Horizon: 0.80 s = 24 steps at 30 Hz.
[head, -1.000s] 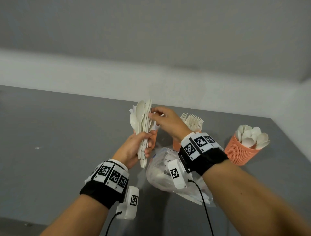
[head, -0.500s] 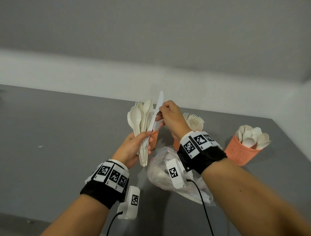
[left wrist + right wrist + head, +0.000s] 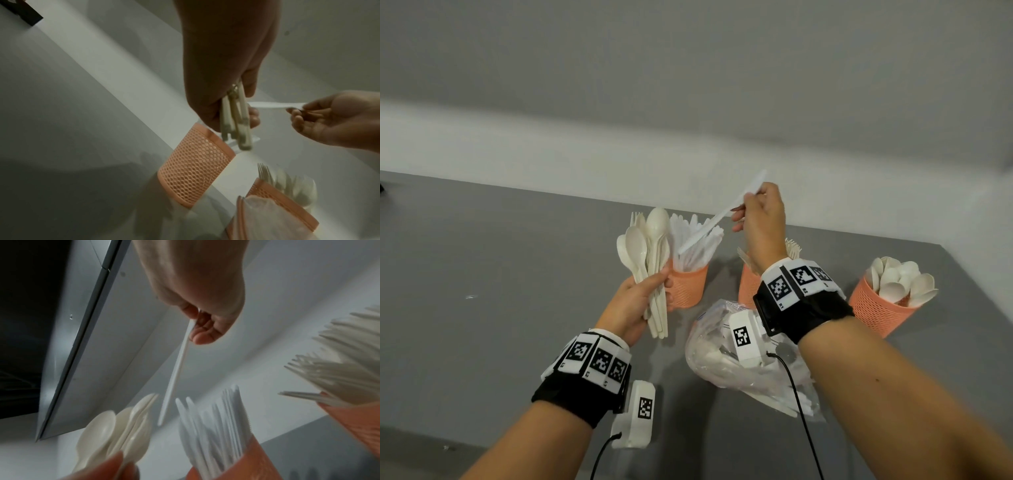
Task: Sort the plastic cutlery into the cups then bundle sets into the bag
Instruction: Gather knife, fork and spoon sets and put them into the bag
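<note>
Knife (image 3: 722,216) pinched, right hand (image 3: 760,219) | spoon cup (image 3: 883,305): head view only

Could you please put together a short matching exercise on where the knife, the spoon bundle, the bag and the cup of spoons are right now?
Things:
1. single knife
2. spoon bundle
3. bag
4. cup of spoons

Places:
A. standing farthest right on the table
B. pinched by the right hand
C. lying on the table, under the right wrist
D. gripped by the left hand

Pairs: 1-B, 2-D, 3-C, 4-A

open: table left (image 3: 500,274) | blocked: three cups (image 3: 690,286), bag (image 3: 739,370) right
</note>
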Motion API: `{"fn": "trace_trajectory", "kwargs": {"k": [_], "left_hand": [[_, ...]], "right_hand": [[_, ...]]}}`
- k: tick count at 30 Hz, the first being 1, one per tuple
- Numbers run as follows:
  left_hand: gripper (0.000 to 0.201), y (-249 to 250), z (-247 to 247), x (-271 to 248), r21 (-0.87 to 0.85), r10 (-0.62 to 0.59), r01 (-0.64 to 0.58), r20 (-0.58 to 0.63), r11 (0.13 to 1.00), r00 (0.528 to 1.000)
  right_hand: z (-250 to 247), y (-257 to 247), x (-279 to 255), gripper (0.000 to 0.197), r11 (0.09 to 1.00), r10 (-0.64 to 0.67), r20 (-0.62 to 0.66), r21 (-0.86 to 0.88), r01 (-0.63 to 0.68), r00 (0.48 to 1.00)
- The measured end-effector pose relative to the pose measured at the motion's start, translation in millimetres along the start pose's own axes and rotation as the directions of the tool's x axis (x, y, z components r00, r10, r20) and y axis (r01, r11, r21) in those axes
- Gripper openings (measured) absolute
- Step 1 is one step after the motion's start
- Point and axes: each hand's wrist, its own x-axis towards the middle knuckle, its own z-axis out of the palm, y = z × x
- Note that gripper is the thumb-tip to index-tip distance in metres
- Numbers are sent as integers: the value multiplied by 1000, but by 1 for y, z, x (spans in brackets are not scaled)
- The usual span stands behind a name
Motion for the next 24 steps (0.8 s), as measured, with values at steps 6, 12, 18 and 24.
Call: {"fn": "trace_trajectory", "kwargs": {"k": [6,12,18,24], "left_hand": [[17,-1,-3,0,-51,-7,12,79,999,997],[22,2,8,-1,-109,-21,43,195,993,981],[25,5,18,-1,-177,-29,77,255,981,966],[22,3,37,3,-122,-59,102,312,987,948]], "right_hand": [[9,36,-8,14,825,-172,179,-510,241,969],[15,54,-23,24,503,-57,437,-764,404,898],[9,24,-35,23,900,-155,324,-343,268,933],[-10,21,-46,27,957,250,497,-255,-135,831]]}}
